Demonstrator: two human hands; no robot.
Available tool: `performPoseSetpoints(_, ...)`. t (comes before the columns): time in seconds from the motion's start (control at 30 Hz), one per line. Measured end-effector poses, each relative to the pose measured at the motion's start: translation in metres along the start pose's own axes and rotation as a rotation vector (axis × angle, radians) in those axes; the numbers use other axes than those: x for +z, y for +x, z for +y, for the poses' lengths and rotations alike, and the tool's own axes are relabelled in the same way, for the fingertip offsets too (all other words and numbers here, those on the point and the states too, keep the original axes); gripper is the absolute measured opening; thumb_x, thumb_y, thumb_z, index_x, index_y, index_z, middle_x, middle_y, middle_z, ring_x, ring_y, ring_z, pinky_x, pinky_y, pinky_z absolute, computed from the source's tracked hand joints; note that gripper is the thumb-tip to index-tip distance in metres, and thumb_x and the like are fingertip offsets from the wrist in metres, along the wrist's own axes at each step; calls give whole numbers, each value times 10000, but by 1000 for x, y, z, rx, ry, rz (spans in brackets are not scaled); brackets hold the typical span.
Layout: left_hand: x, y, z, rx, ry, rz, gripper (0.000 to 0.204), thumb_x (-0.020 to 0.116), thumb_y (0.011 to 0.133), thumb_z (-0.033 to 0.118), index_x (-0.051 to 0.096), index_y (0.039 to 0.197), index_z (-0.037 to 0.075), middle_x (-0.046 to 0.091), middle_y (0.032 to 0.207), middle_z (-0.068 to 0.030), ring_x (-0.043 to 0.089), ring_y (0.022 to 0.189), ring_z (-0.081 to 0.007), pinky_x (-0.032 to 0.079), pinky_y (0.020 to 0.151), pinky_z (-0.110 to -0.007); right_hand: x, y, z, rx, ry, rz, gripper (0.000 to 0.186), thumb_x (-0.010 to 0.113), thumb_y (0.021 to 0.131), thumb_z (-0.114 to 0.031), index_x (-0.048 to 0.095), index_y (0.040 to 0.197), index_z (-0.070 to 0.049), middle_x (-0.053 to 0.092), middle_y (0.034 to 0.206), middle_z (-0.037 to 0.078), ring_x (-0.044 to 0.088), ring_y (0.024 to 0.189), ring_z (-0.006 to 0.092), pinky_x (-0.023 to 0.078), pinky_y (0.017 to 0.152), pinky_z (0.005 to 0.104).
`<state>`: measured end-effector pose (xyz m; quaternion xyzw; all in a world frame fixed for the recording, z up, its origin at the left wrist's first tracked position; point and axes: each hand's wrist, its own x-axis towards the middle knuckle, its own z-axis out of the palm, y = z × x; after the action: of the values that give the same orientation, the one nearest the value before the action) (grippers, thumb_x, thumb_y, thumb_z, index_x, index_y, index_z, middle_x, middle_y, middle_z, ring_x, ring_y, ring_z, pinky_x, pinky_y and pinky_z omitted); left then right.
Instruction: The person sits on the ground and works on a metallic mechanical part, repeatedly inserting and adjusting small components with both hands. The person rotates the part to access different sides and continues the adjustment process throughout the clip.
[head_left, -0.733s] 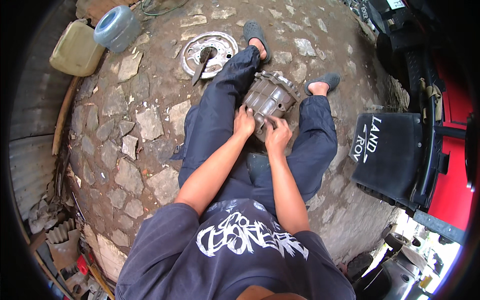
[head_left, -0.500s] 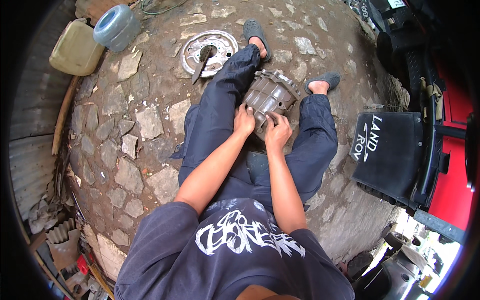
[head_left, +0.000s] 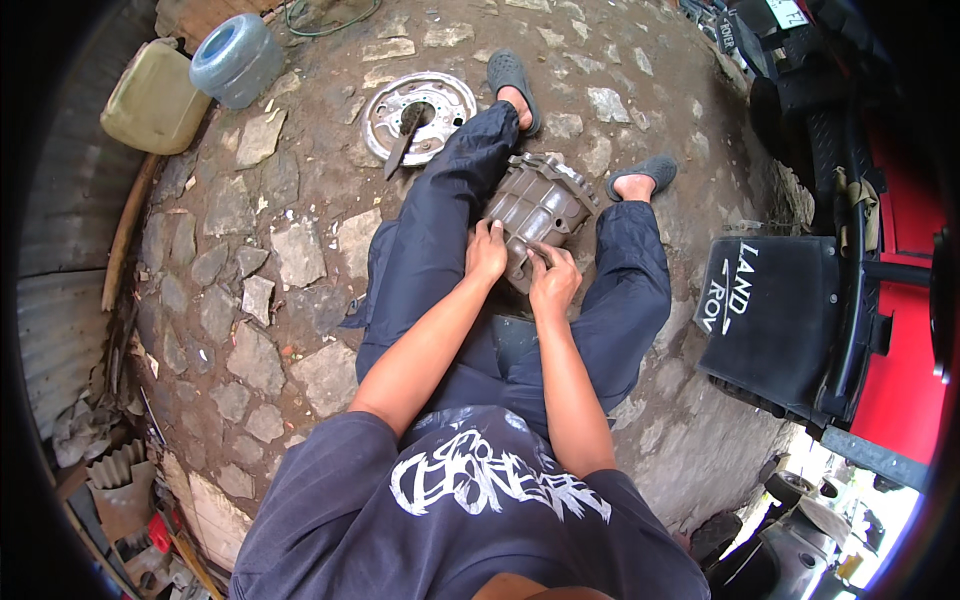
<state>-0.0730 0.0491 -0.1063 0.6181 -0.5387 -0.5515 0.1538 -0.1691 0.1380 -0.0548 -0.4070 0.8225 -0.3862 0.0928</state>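
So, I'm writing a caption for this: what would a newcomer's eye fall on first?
Probably the ribbed metal casing between the person's legs, with the left hand and right hand at its near end. Next, the round metal plate on the stony ground, left of the left shoe. At the right edge, the red vehicle stands out too.

metal disc [head_left: 443, 120] on stone ground [head_left: 298, 252]

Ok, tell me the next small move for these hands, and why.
Probably brace the left hand more firmly against the grey metal housing. That hand lies at the housing's near left side, while the right hand works at its near end with bent fingers, so a steady hold could help against shifting.
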Motion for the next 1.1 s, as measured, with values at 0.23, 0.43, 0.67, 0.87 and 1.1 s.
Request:
performPoseSetpoints(0.23,3,1,-1,-8,-23,11,591,378,1124,483,509,1523,66,535,1507,-314,512,1417,-484,399,1188,-511,16,0,-9,-28,13,6,201,813,843,-33,829,1039,-78,703,944,169,711,904,365,563,829,468)
performPoseSetpoints(0.43,2,5,-5,2,3,-1,589,377,1124,482,527,1514,66,529,1512,-315,480,1445,-478,380,1207,-505,16,-3,-5,-28,46,57,180,798,869,-39,828,1042,-78,724,971,171,719,907,363,571,838,455)
performPoseSetpoints(0.67,-1,1,-1,22,-28,-13,566,389,1127,455,522,1491,43,518,1500,-340,497,1407,-509,402,1181,-525,14,-10,-1,23,89,164,162,829,873,-81,832,1031,-45,782,982,156,767,890,306,588,832,400)
performPoseSetpoints(0.87,-4,-2,2,30,-31,-6,558,388,1129,448,525,1489,44,512,1504,-336,500,1406,-506,405,1180,-527,12,2,-3,-15,75,138,149,823,882,-89,828,1019,-33,790,983,152,774,891,298,589,826,381)
performPoseSetpoints(1.1,-1,-2,1,-9,-31,-2,566,396,1126,432,521,1489,15,493,1528,-348,494,1418,-502,394,1195,-517,11,-9,-3,58,70,105,153,821,876,-69,831,1025,-36,792,991,153,776,911,292,585,846,387)
